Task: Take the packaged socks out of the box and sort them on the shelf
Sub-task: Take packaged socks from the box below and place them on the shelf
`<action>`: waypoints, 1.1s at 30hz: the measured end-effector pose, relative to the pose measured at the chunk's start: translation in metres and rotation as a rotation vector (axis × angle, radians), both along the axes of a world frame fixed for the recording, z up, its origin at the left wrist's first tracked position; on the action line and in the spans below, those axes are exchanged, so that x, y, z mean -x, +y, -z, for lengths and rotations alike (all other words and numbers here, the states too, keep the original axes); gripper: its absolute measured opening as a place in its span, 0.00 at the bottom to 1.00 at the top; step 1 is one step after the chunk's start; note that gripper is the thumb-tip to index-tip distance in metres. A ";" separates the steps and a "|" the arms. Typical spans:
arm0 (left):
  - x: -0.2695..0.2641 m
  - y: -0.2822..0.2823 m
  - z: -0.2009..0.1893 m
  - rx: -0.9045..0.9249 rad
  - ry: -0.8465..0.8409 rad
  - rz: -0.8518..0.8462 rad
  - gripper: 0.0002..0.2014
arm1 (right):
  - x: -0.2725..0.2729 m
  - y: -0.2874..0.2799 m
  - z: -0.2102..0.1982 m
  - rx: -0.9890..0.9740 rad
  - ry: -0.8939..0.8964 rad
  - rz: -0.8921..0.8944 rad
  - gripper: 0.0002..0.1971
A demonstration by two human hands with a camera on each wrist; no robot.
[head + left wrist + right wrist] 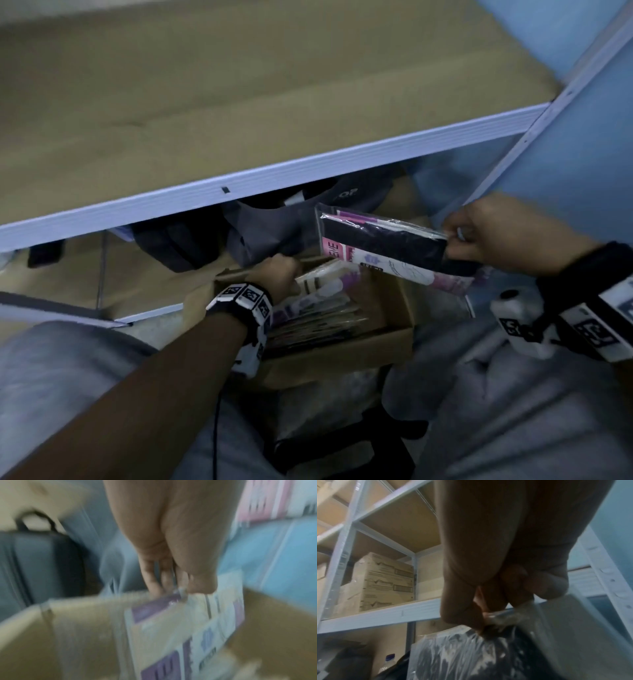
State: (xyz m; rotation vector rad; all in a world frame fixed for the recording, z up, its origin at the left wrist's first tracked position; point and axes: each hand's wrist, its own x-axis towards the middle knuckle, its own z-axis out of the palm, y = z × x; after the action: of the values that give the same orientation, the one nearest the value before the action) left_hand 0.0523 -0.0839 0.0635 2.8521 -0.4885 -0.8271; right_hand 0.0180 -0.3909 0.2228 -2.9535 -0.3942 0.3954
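A dark sock pack point(383, 245) is being pinched at its end by the right hand point(496, 236), long axis pointing left, below the shelf point(274, 171). A second pack point(180, 622) is being pinched in the box point(394, 342) by the left hand point(277, 277).

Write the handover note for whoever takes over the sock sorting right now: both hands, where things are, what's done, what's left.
Right hand: pinches the end of a black sock pack, held in the air above the cardboard box, below the shelf edge.
Left hand: down in the box, gripping a beige sock pack by its top edge.
Done: one pack is out of the box.
Left: the shelf board in view shows no packs; place both held packs, then empty the rest of the stack from the box and sort it.
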 end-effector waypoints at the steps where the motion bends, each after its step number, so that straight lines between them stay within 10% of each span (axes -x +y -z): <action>1: 0.001 0.003 -0.013 0.023 -0.006 -0.012 0.11 | 0.004 0.003 -0.010 0.017 -0.016 -0.009 0.09; 16: 0.056 0.057 -0.192 0.439 -0.363 -0.173 0.06 | 0.039 0.061 -0.144 -0.336 -0.430 -0.043 0.07; 33: 0.119 0.276 -0.332 0.510 -0.906 -0.847 0.05 | -0.040 0.234 -0.190 -0.873 -0.387 -0.050 0.07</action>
State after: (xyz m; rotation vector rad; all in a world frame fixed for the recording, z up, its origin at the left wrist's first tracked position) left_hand -0.0669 0.1920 0.3956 2.3819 0.3996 0.6493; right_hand 0.0583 -0.1570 0.4132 -2.1395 -0.5149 -0.2961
